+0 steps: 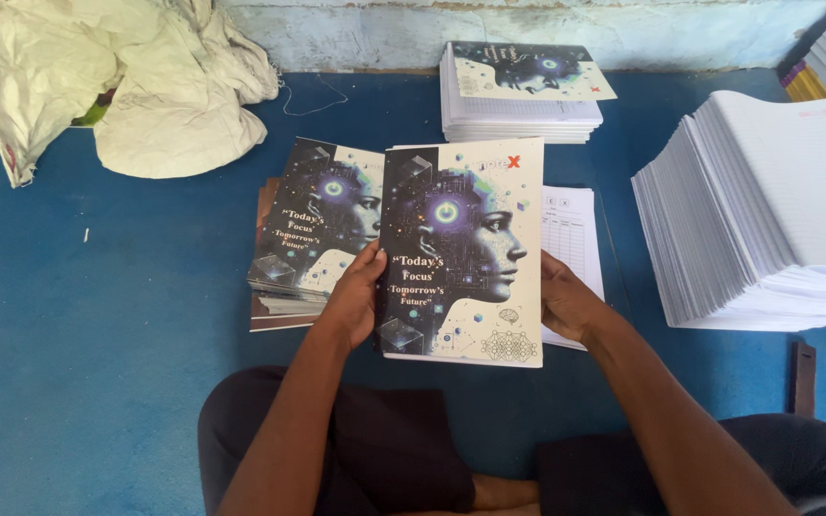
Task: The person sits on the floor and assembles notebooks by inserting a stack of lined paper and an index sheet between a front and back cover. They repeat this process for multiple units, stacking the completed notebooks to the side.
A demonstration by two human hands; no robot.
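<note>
Seated on the blue floor mat (97,382), I hold a notebook (461,253) with a dark cover showing a face in profile, my left hand (356,296) clamped on its left edge and my right hand (566,301) on its right edge, hands apart. The notebook sits at the mat's middle, just before my knees. Just beside it on the left lies a short pile of matching notebooks (313,229). A ruled sheet (571,239) shows beneath on the right. Another covered stack (518,91) rests at the far edge by the wall, a tall stack of uncovered ruled pages (767,210) at the right edge, and crumpled white sacking (117,76) at the far-left corner.
</note>
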